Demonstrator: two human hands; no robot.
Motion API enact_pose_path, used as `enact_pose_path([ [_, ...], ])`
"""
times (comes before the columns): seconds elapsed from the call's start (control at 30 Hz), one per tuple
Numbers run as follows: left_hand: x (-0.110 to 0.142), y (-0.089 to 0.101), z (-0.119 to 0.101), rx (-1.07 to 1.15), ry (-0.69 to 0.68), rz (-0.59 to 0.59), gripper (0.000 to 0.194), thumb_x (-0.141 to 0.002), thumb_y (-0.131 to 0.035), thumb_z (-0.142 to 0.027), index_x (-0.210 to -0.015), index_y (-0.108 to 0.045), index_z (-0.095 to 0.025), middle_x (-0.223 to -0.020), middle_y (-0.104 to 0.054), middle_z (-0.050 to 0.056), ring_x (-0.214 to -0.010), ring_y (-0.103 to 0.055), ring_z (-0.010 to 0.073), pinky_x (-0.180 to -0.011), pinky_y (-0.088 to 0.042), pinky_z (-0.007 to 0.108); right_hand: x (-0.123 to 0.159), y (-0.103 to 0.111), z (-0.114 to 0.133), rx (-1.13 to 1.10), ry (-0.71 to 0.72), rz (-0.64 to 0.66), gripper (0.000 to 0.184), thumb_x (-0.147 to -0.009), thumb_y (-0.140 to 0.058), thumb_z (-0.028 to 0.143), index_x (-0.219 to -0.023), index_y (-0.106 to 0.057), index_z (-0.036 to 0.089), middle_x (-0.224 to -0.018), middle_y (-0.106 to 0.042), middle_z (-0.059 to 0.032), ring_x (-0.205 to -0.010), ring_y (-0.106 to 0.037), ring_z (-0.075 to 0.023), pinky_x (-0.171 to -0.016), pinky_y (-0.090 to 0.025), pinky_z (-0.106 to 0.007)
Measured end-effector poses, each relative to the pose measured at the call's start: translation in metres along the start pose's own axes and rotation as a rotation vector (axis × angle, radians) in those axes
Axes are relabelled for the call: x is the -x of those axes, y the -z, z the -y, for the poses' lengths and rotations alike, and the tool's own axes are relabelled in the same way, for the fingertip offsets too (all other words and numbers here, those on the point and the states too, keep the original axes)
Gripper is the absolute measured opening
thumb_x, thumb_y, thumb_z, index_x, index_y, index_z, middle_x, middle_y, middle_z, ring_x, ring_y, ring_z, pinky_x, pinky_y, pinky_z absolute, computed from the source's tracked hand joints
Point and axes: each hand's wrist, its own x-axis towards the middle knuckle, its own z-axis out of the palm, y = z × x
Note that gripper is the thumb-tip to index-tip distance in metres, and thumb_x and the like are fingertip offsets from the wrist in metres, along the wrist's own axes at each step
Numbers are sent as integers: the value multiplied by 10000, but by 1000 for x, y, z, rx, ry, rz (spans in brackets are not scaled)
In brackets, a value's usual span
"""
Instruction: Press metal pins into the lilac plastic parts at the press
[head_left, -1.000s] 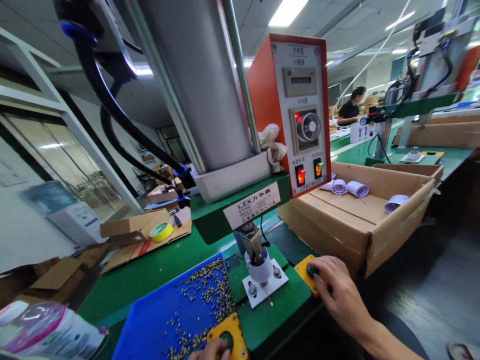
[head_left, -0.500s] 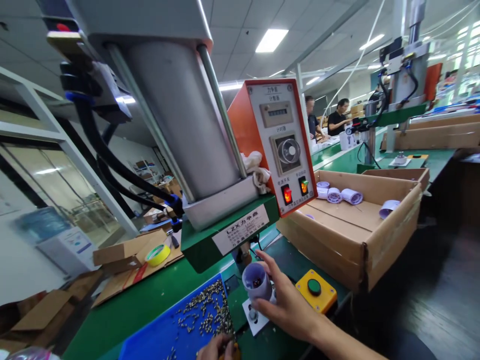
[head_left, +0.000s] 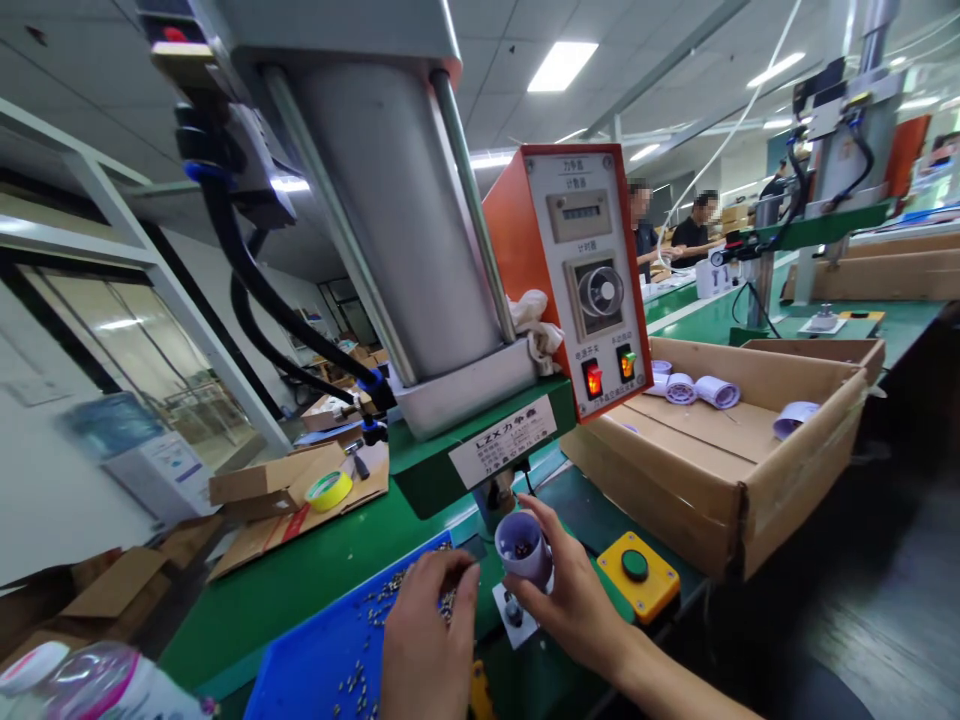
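My right hand (head_left: 574, 585) is wrapped round a pale lavender plastic cylinder (head_left: 523, 555) with its open end up and small dark bits inside. It sits under the press head (head_left: 497, 497), at a white metal plate (head_left: 517, 625). My left hand (head_left: 431, 625) is over the blue tray (head_left: 289, 655), just left of the cylinder. Its thumb and fingertips are bent together; whatever they may hold is hidden. Many small brass-coloured metal pieces (head_left: 382, 600) lie loose in the tray.
The press (head_left: 397, 220) with its orange control box (head_left: 592, 290) stands before me. A yellow box with a green button (head_left: 639, 577) is right of my hand. Beyond it, a cardboard box (head_left: 667, 500) holds several plastic cylinders (head_left: 718, 392). A bottle (head_left: 97, 680) is lower left.
My left hand has risen from the bottom edge to over the tray, close to the cylinder. My right hand keeps its hold on the cylinder. The view has shifted slightly left.
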Motion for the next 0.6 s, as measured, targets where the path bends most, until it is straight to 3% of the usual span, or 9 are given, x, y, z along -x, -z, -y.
enact_pose_path([
  [0.1,-30,5,-39,-82,-120,165,241,-833,-475,-405,-824,-637,-227,-861,-672,24,-868,-626,202,-810,-457,335,0,-1,-3,50,32,-6,711,-715,-576,123,-1375,-335,228,-1320,-545,-86,-1176,-553,-216,-1013,-435,-379],
  [0.2,-50,0,-62,-198,-164,319,202,-811,-481,-310,-810,-642,-189,-899,-681,66,-945,-624,229,-866,-434,369,0,-3,-5,64,28,-11,736,-701,-577,99,-1384,-333,227,-1330,-553,-88,-1192,-558,-217,-1024,-440,-381],
  [0.37,-57,-6,-70,-213,-148,426,188,-770,-483,-235,-873,-627,-169,-979,-705,93,-975,-630,226,-871,-432,357,-3,-1,-3,36,70,-5,754,-681,-603,83,-1378,-352,225,-1345,-550,-104,-1232,-540,-230,-1045,-427,-389],
  [0.6,-63,-4,-76,-256,-192,491,102,-741,-500,-238,-747,-597,-208,-818,-708,45,-865,-646,205,-804,-449,331,-5,1,-1,1,69,-6,762,-671,-595,73,-1375,-357,239,-1292,-585,-88,-1183,-575,-222,-1021,-444,-377],
])
